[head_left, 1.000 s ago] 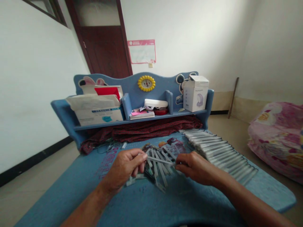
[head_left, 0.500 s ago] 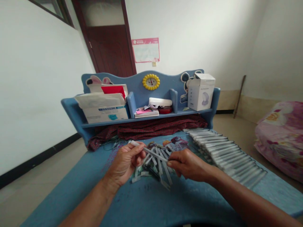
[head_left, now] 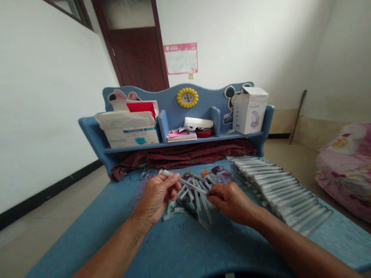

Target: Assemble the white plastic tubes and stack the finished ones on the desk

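The left fingers [head_left: 173, 181] are closed in a pinch near one end of a thin grey stick [head_left: 189, 184], and the right fingers [head_left: 215, 197] are closed on its other end. The stick is thus held in the air between the left hand [head_left: 156, 197] and the right hand [head_left: 233, 202], just above a loose pile of sticks [head_left: 193, 208] on the blue worktop [head_left: 162, 247]. Its long axis runs across the body, the left end raised and farther off, the right end lower. Neither hand is nearer, since both are on it.

To the right of the right hand, near but apart, a long row of laid-out sticks [head_left: 278, 185] is seen, set side by side along the worktop's edge. Behind the pile a red checked cloth [head_left: 185, 156] is bunched under a blue shelf [head_left: 185, 143], on which a flat carton [head_left: 130, 135], a white box [head_left: 251, 110] and a yellow clock [head_left: 187, 97] are kept. Flowered pink bedding [head_left: 344, 166] is seen at the far right.

Against the picture of a second ago, the stick is tilted more steeply, and more of its left end is shown past the left fingers.
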A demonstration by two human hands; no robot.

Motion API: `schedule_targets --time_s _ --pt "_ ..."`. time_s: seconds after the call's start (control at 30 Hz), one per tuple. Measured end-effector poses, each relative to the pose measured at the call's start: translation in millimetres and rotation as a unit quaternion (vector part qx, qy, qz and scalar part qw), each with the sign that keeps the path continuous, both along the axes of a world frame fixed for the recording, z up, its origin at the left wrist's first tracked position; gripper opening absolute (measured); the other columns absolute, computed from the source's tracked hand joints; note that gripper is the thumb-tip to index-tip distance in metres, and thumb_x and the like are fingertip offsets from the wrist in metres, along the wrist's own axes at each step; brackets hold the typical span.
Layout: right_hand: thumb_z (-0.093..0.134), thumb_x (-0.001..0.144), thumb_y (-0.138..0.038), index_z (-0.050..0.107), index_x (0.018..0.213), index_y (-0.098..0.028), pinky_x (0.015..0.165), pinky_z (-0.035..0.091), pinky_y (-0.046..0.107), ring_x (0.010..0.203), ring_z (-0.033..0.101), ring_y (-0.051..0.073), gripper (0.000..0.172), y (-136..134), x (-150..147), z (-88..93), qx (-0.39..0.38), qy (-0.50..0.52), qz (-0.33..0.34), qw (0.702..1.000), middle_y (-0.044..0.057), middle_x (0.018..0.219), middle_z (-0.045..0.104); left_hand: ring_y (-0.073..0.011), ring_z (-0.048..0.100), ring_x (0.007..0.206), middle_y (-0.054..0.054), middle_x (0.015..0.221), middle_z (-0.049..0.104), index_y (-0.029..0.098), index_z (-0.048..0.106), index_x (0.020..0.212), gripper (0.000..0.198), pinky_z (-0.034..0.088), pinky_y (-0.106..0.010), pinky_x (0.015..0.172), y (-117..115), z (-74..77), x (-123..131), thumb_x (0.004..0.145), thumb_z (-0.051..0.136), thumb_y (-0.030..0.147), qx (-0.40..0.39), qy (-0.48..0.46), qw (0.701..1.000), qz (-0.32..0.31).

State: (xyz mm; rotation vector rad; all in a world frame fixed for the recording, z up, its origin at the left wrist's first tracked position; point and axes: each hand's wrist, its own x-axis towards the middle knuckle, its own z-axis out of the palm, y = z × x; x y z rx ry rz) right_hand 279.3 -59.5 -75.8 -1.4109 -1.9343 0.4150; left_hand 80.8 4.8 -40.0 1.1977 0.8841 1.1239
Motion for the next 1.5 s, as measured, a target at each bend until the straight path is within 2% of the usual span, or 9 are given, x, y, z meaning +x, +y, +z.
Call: schedule_targets --time_s 0.17,0.37,0.6,0.67,0.8,0.97,1.17,1.33,1.5 --pt "0.059 0.076 -0.027 0.06 0.073 -0.019 0.047 0.026 0.02 0.048 0.041 0.008 0.009 1.7 -1.3 -7.2 -0.007 0.03 -0.04 0.999 -0.006 0.05 0.046 -0.0036 0.045 0.036 0.002 0.049 0.058 0.012 0.056 0.062 0.029 0.036 -0.013 0.035 -1.3 0.9 2.4 0.056 0.078 0.031 -0.007 -0.013 1.0 0.018" --pt "0.043 0.087 -0.029 0.051 0.058 -0.018 0.045 0.03 0.019 0.043 0.044 0.007 0.033 0.7 -1.7 -7.9 -0.05 0.096 0.018 0.994 -0.003 0.05 0.052 -0.0042 0.046 0.036 0.002 0.052 0.059 0.012 0.056 0.065 0.025 0.037 -0.014 0.035 0.3 -0.9 0.5 0.059 0.075 0.027 -0.011 -0.023 1.0 0.017" --pt "0.057 0.077 -0.023 0.06 0.074 -0.017 0.042 0.032 0.017 0.043 0.044 0.007 0.007 3.0 -4.3 -8.3 -0.057 0.145 -0.007 0.988 -0.006 0.052 0.05 -0.0045 0.047 0.036 0.001 0.051 0.059 0.012 0.057 0.066 0.02 0.038 -0.014 0.035 1.0 -2.3 0.9 0.062 0.073 0.023 -0.013 -0.027 0.999 0.015" --pt "0.056 0.079 -0.027 0.06 0.077 -0.017 0.04 0.03 0.017 0.041 0.042 0.007 0.012 2.3 -4.3 -7.0 -0.08 0.157 0.002 0.984 -0.006 0.05 0.049 -0.0047 0.047 0.036 0.002 0.052 0.059 0.012 0.057 0.066 0.019 0.039 -0.014 0.035 1.3 -2.2 0.8 0.063 0.073 0.023 -0.014 -0.028 0.999 0.016" --pt "0.044 0.087 -0.027 0.052 0.06 -0.017 0.041 0.032 0.017 0.041 0.044 0.006 0.03 1.9 -4.7 -7.4 -0.088 0.139 0.02 0.986 -0.003 0.052 0.053 -0.0046 0.047 0.036 0.001 0.052 0.059 0.012 0.057 0.065 0.019 0.039 -0.014 0.035 1.2 -1.4 1.4 0.063 0.072 0.022 -0.016 -0.03 0.999 0.017" --pt "0.057 0.077 -0.023 0.057 0.075 -0.017 0.04 0.03 0.017 0.042 0.044 0.007 0.006 4.1 -6.3 -11.0 -0.088 0.182 -0.012 0.979 -0.006 0.052 0.051 -0.0044 0.046 0.035 0.001 0.051 0.059 0.012 0.057 0.065 0.019 0.038 -0.014 0.034 -0.7 0.1 3.4 0.062 0.073 0.021 -0.02 -0.036 0.999 0.021" --pt "0.044 0.087 -0.03 0.049 0.059 -0.017 0.039 0.03 0.018 0.038 0.044 0.006 0.031 2.7 -6.5 -7.6 -0.106 0.165 0.016 0.98 -0.004 0.05 0.051 -0.0043 0.046 0.035 0.002 0.05 0.059 0.012 0.057 0.066 0.017 0.038 -0.013 0.034 -0.4 0.3 3.6 0.063 0.072 0.02 -0.031 -0.04 0.998 0.024" --pt "0.058 0.077 -0.025 0.055 0.076 -0.017 0.038 0.031 0.017 0.039 0.044 0.007 0.009 4.6 -8.6 -7.8 -0.118 0.213 -0.008 0.97 -0.006 0.052 0.052 -0.0042 0.046 0.035 0.001 0.051 0.059 0.012 0.057 0.067 0.017 0.038 -0.014 0.034 0.9 -0.9 2.2 0.064 0.071 0.02 -0.029 -0.043 0.998 0.027" --pt "0.044 0.087 -0.032 0.05 0.063 -0.017 0.035 0.03 0.017 0.035 0.043 0.006 0.029 4.0 -9.0 -8.5 -0.125 0.2 0.013 0.972 -0.004 0.048 0.052 -0.0043 0.045 0.035 0.002 0.051 0.058 0.012 0.056 0.065 0.017 0.038 -0.014 0.034 1.2 -1.5 1.8 0.064 0.071 0.02 -0.034 -0.046 0.998 0.027"
